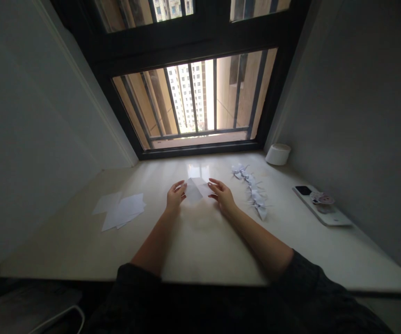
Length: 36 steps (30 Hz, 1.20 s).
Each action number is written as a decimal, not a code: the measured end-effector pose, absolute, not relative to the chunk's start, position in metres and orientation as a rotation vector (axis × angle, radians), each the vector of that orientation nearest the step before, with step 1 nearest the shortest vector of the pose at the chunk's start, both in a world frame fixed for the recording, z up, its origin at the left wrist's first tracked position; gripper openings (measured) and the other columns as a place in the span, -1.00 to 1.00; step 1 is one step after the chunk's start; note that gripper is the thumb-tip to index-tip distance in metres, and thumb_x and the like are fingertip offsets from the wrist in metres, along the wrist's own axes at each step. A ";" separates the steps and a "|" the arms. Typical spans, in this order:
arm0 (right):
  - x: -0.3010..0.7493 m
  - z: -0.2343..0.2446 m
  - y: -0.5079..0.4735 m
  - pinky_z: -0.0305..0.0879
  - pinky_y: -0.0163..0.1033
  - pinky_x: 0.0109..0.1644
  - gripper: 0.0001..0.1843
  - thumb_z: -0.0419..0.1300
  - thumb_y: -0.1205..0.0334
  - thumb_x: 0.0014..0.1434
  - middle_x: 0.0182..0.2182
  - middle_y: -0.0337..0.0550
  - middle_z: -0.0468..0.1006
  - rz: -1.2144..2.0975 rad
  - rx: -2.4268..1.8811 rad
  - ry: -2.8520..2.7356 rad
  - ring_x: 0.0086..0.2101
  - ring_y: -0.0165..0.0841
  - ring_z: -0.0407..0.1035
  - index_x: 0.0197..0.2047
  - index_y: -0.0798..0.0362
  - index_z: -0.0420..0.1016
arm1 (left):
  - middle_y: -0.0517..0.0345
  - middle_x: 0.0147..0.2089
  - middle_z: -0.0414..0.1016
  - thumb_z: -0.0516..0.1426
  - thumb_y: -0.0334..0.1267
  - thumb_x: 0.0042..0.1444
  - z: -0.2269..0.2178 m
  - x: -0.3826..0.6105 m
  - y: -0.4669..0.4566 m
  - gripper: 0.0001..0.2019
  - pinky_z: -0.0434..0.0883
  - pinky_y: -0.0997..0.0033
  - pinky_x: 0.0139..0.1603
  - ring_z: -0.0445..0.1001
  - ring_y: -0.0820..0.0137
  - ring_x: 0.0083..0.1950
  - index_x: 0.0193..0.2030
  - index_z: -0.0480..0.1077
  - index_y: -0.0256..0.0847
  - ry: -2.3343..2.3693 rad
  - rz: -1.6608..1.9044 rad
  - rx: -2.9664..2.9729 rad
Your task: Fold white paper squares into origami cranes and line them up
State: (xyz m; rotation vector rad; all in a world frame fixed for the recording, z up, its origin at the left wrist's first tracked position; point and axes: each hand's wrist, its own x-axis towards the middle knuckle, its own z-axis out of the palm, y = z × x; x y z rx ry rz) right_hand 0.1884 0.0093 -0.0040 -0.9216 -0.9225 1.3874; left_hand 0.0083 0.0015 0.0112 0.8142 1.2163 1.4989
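Half-open, the left hand (175, 195) and right hand (223, 195) bring their fingertips to either side of a folded white paper sheet (194, 190), mid-way along the worktop (200, 246). So light a hold could let it slide. Loose paper sheets (122, 211) lie left, paper cranes (252, 190) right, below the window (193, 102).

On the bench (200, 246) before you, a folded paper sheet (194, 190) sits between your left hand (175, 195) and right hand (223, 195), with loose paper sheets (120, 210) to your left and a line of paper cranes (252, 191) to your right. Farther right lies a tray (321, 208) carrying a phone (303, 190), while a cylindrical container (277, 154) stands behind the cranes, beside the window (195, 99).
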 end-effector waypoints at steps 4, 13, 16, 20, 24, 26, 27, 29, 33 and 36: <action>0.185 -0.001 0.004 0.39 -0.24 -0.28 -0.40 0.38 0.10 -0.21 -0.38 -0.26 0.48 1.522 -0.796 -0.896 -0.46 -0.44 0.40 -0.04 -0.05 0.41 | 0.09 -0.27 0.43 0.29 -0.31 -0.15 0.010 0.011 0.003 -0.59 0.43 0.39 -0.20 0.46 0.48 -0.31 -0.13 0.32 -0.25 1.197 1.601 0.700; 0.182 -0.009 0.008 0.36 -0.27 -0.27 -0.42 0.38 0.14 -0.22 -0.37 -0.25 0.45 1.367 -0.783 -0.988 -0.37 -0.42 0.37 -0.05 0.00 0.45 | 0.05 -0.17 0.45 0.24 -0.33 -0.12 0.024 0.016 -0.007 -0.46 0.43 0.35 -0.16 0.47 0.46 -0.32 0.06 0.28 -0.17 1.105 1.308 0.734; 0.184 -0.012 0.012 0.32 -0.27 -0.31 -0.44 0.37 0.13 -0.21 -0.43 -0.27 0.43 1.346 -0.796 -1.006 -0.44 -0.45 0.33 -0.06 0.02 0.48 | 0.09 -0.18 0.46 0.26 -0.28 -0.15 0.029 0.015 -0.009 -0.38 0.42 0.38 -0.20 0.50 0.41 -0.29 0.13 0.26 -0.05 1.111 1.224 0.845; 0.185 -0.013 0.013 0.27 -0.25 -0.31 -0.43 0.36 0.12 -0.20 -0.54 -0.30 0.42 1.364 -0.805 -1.042 -0.50 -0.46 0.26 -0.05 0.05 0.50 | 0.06 -0.10 0.45 0.25 -0.13 -0.12 0.028 0.011 -0.007 -0.47 0.42 0.43 -0.26 0.48 0.43 -0.32 0.07 0.37 -0.11 1.162 1.223 0.966; 0.184 -0.012 0.011 0.23 -0.27 -0.33 -0.45 0.36 0.13 -0.20 -0.56 -0.29 0.43 1.395 -0.785 -1.076 -0.51 -0.47 0.24 -0.06 0.06 0.51 | 0.06 -0.21 0.48 0.27 -0.06 -0.15 0.020 0.007 -0.002 -0.41 0.41 0.45 -0.31 0.44 0.45 -0.32 0.07 0.37 -0.19 1.214 1.292 1.026; 0.184 -0.011 0.010 0.21 -0.28 -0.34 -0.45 0.36 0.14 -0.19 -0.58 -0.30 0.42 1.395 -0.784 -1.090 -0.52 -0.48 0.22 -0.06 0.06 0.52 | 0.06 -0.22 0.50 0.30 -0.07 -0.20 0.018 0.006 -0.001 -0.34 0.41 0.43 -0.32 0.44 0.44 -0.33 0.10 0.34 -0.21 1.185 1.309 1.026; 0.184 -0.011 0.010 0.21 -0.29 -0.35 -0.45 0.36 0.14 -0.19 -0.59 -0.31 0.40 1.391 -0.787 -1.096 -0.52 -0.49 0.21 -0.06 0.06 0.52 | 0.05 -0.23 0.51 0.31 -0.08 -0.22 0.017 0.006 -0.001 -0.31 0.41 0.42 -0.32 0.44 0.43 -0.34 0.11 0.32 -0.22 1.171 1.313 1.023; 0.184 -0.011 0.009 0.20 -0.28 -0.35 -0.45 0.36 0.14 -0.19 -0.60 -0.32 0.38 1.385 -0.794 -1.104 -0.53 -0.49 0.20 -0.06 0.06 0.52 | 0.03 -0.24 0.52 0.33 -0.09 -0.26 0.016 0.006 0.000 -0.27 0.40 0.40 -0.30 0.46 0.40 -0.33 0.11 0.32 -0.25 1.154 1.319 1.025; 0.183 -0.013 0.010 0.21 -0.28 -0.35 -0.45 0.36 0.15 -0.19 -0.59 -0.33 0.36 1.376 -0.788 -1.078 -0.52 -0.49 0.20 -0.06 0.05 0.51 | 0.02 -0.24 0.54 0.34 -0.11 -0.26 0.014 0.006 0.001 -0.32 0.37 0.40 -0.25 0.47 0.40 -0.31 0.06 0.37 -0.30 1.149 1.322 1.086; 0.184 -0.015 0.012 0.22 -0.29 -0.34 -0.45 0.37 0.17 -0.20 -0.55 -0.32 0.38 1.397 -0.781 -1.021 -0.50 -0.48 0.23 -0.07 0.05 0.51 | 0.02 -0.25 0.55 0.34 -0.14 -0.26 0.015 0.005 0.002 -0.34 0.34 0.41 -0.22 0.46 0.42 -0.31 0.05 0.38 -0.32 1.139 1.310 1.153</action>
